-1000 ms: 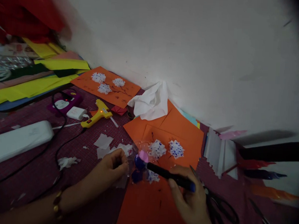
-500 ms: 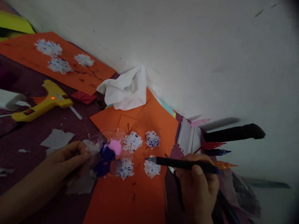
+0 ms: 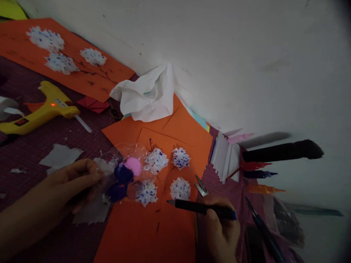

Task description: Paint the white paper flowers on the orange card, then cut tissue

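Note:
Between its thumb and fingers, my left hand (image 3: 75, 181) pinches the edge of a clear plastic paint palette (image 3: 129, 148) with pink and dark blue paint in its wells. The palette hovers over the left part of an orange paper sheet (image 3: 146, 240). My right hand (image 3: 222, 228) is closed round a slim black pen (image 3: 202, 207) with a blue rear end, its dark tip pointing left. That tip lies just below a white paper flower (image 3: 180, 188) speckled with blue. Other such flowers on the sheet are one at upper right (image 3: 180, 158) and one partly behind the palette (image 3: 148, 193).
A yellow glue gun (image 3: 44, 109) with a lit orange light lies at left. Behind are crumpled white tissue (image 3: 147, 98) and another orange flower sheet (image 3: 86, 79). Scissors (image 3: 201, 186) lie beside my right hand. Paint tubes (image 3: 265, 189) and a blue-handled tool (image 3: 266, 232) sit at right, by the wall.
The pen's tip has come off the lower right flower and moved down and slightly left, below it. My left hand still holds the palette. The view has shifted a little.

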Motion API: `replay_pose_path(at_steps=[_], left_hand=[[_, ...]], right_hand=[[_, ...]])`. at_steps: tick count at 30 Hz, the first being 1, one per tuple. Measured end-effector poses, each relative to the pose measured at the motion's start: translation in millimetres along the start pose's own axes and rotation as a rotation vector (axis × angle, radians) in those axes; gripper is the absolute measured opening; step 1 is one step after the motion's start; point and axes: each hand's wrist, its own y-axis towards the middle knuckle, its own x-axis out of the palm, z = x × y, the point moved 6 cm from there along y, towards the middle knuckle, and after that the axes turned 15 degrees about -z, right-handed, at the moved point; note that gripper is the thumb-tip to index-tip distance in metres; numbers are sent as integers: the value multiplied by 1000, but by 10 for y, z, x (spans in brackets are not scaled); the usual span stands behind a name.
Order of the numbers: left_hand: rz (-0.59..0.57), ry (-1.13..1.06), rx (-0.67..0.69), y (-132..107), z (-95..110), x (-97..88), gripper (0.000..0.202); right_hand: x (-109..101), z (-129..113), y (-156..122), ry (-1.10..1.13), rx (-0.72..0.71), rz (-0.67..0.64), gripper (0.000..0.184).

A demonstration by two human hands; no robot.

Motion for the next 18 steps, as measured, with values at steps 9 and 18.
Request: replay_pose_path(at_steps=[9,18], left_hand=[[25,15,-11,-31,-1,-1,36],[18,6,-25,-56,-20,3,35]], right_hand=[[60,-43,28,-17,-37,-77,6],[34,-80,56,-153,-78,-40,6]])
